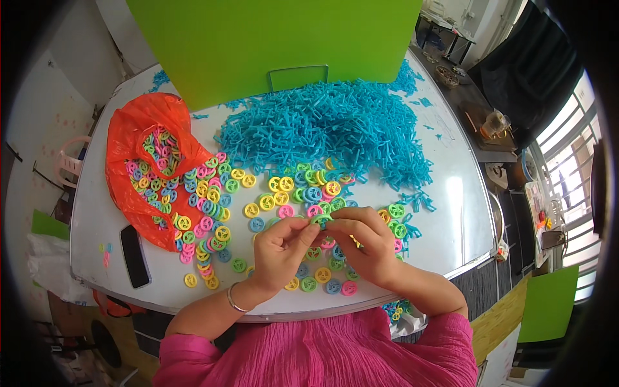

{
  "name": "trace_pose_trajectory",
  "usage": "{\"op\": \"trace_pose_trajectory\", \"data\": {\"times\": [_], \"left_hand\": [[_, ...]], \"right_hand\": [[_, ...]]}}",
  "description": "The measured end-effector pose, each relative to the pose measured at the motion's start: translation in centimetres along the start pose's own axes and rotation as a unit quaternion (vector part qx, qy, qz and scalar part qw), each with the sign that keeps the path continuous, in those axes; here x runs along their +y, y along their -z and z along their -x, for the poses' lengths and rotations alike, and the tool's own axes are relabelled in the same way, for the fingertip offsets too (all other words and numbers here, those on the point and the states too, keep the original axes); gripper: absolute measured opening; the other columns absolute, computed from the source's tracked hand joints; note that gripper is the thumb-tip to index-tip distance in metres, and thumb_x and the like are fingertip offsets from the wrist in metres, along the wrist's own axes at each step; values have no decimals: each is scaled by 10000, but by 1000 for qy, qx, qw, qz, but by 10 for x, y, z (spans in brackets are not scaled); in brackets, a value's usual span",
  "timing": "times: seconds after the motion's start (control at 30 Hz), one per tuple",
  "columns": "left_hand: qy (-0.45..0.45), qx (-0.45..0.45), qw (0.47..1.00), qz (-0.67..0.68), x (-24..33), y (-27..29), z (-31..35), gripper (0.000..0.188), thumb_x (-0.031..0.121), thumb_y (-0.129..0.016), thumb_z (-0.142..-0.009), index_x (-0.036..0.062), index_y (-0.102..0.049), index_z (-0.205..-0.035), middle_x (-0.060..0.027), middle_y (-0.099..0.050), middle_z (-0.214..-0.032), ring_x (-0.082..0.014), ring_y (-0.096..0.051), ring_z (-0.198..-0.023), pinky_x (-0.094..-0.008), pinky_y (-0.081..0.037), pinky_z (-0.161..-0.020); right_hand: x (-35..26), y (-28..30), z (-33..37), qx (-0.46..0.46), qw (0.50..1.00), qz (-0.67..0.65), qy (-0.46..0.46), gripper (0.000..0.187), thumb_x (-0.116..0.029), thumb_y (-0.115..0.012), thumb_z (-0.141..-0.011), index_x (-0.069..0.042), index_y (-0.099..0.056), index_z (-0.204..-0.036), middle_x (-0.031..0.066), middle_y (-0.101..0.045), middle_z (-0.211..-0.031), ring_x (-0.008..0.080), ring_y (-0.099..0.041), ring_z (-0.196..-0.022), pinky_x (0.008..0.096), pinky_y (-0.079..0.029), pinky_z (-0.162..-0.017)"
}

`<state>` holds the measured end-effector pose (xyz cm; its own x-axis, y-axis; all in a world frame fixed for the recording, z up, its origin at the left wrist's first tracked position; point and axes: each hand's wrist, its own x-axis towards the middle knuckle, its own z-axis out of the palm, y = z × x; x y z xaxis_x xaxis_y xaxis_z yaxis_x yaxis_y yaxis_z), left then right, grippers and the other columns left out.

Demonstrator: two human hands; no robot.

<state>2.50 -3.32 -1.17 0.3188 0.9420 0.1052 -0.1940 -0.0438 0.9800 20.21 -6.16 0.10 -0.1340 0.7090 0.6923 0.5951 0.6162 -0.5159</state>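
Over the middle of the white table, my left hand [282, 251] pinches a small green plastic wheel [321, 220] between thumb and fingers. My right hand [369, 245] meets it from the other side, its closed fingertips at the wheel's right edge. What the right fingertips grip is hidden behind the fingers. Loose wheels in pink, yellow, green and blue lie around and beneath both hands, such as a yellow wheel [323, 275] and a pink wheel [349, 288] near the front edge. Beyond the hands spreads a large heap of small blue plastic pieces [322, 122].
A red plastic bag [122, 142] lies open at the left, spilling more wheels. A black phone [135, 257] rests near the front left edge. Behind the blue heap stands a bright green panel [271, 39] with a metal handle [298, 67]. Several tiny coloured pieces lie left of the phone.
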Motion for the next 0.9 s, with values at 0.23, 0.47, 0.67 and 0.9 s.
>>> {"op": "trace_pose_trajectory", "data": {"times": [0.23,0.47,0.67,0.9], "left_hand": [[-17,-1,1000,12,9,0,2,140,71,-602,-933,-61,-628,-971,-98,-699,-853,-138,-687,-767,-237,-555,-675],[-186,-20,967,-171,-4,6,5,149,-24,-585,-912,-46,-622,-1055,-95,-685,-881,-149,-681,-776,-257,-574,-692],[-232,-33,950,-208,-2,8,0,219,-24,-625,-886,0,-655,-1102,-110,-709,-901,-134,-688,-794,-249,-554,-653],[-108,-66,992,-6,-12,9,0,247,-12,-562,-931,-29,-598,-1174,-96,-694,-953,-152,-683,-838,-265,-565,-744]], "right_hand": [[-1,4,4,-55,998,18,24,378,128,-671,-684,-46,-663,-1020,132,-600,-998,240,-599,-785,316,-510,-640],[-3,17,-1,-101,984,102,108,470,79,-655,-662,-41,-635,-1115,142,-572,-1029,270,-580,-838,344,-516,-685],[-2,17,3,-111,991,51,56,391,36,-693,-716,-30,-615,-1094,130,-615,-989,242,-622,-857,317,-527,-700],[-4,20,-4,-97,932,-215,-275,356,-10,-729,-811,-31,-582,-1134,72,-635,-995,128,-618,-890,268,-538,-798]]}}
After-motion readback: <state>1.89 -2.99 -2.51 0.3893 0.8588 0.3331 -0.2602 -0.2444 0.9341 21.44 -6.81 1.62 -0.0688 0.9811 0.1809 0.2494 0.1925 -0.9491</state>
